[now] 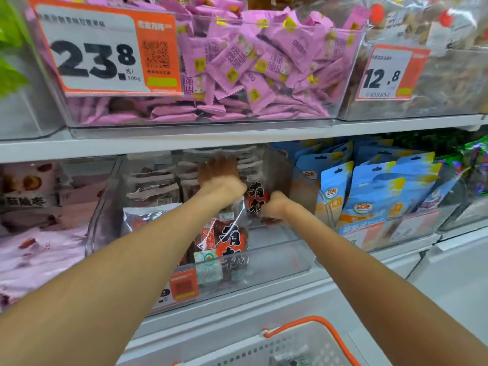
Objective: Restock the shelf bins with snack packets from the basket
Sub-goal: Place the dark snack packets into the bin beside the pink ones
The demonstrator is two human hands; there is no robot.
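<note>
Both my arms reach into a clear shelf bin (280, 262) on the lower shelf. My left hand (220, 171) presses against the row of clear packets with dark fruit (153, 191) standing at the bin's back. My right hand (274, 206) grips a clear packet with black characters on a red disc (255, 198), held upright near the bin's right wall. A second such packet (228, 247) stands at the bin's front. The white basket with an orange handle (309, 339) sits below, at the bottom edge; a dark packet shows inside it.
Above is a bin of pink sachets (250, 64) with an orange 23.8 price tag (105, 51). To the right stand blue Dole pouches (380, 191); to the left, pink packets (34, 220). The white shelf edge (237, 140) hangs just above my hands.
</note>
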